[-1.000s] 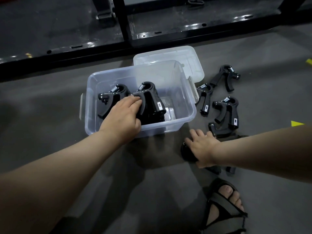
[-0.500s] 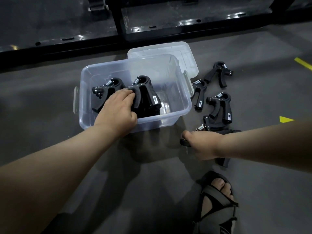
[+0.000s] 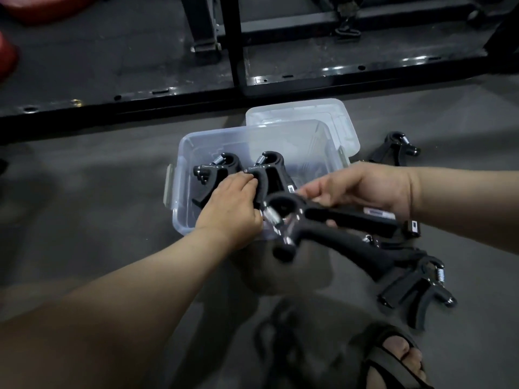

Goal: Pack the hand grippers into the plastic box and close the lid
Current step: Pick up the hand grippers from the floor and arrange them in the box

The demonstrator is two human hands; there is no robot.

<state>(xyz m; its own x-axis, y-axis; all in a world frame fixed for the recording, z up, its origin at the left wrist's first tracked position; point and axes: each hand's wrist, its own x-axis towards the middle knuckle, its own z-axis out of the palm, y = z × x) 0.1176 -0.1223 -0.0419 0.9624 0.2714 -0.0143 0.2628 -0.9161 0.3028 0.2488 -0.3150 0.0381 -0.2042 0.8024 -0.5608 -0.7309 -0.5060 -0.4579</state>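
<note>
Clear plastic box (image 3: pixel 196 141) sat open on the grey floor (image 3: pixel 84 220), with its lid (image 3: pixel 309 113) lying flat just behind the far right corner. Two black hand grippers stood inside, heads up and side by side: left boxed gripper (image 3: pixel 217 171) and right boxed gripper (image 3: pixel 271 169). The right part of the box looked unfilled.

Left hand (image 3: pixel 233 209) reached in over the near wall, its fingers (image 3: pixel 244 182) curled on a handle of the right boxed gripper, apparently steadying it.

Right hand (image 3: pixel 368 189) hung above the near right corner of the box. Its fingers (image 3: pixel 311 190) were clenched round one handle of the held gripper (image 3: pixel 331 220), head pointing left, second handle splayed down and right, spring end close to the left hand.

Outward on the floor lay a far gripper (image 3: pixel 393 148) right of the lid and a near gripper (image 3: pixel 415 284) beside a sandalled foot (image 3: pixel 393 357). At least one more showed partly behind the held one. Black metal frame (image 3: pixel 252 80) ran across the back.

Risks, as judged:
- The splayed lower handle could catch the near rim on the way in and tip or drag the light box.
- The head could knock the upright pair over if the left hand let go early.
- The left hand's knuckles were in the path and could get pinched near the spring.
- Loose stacking could stand too high for the lid to seat.
</note>
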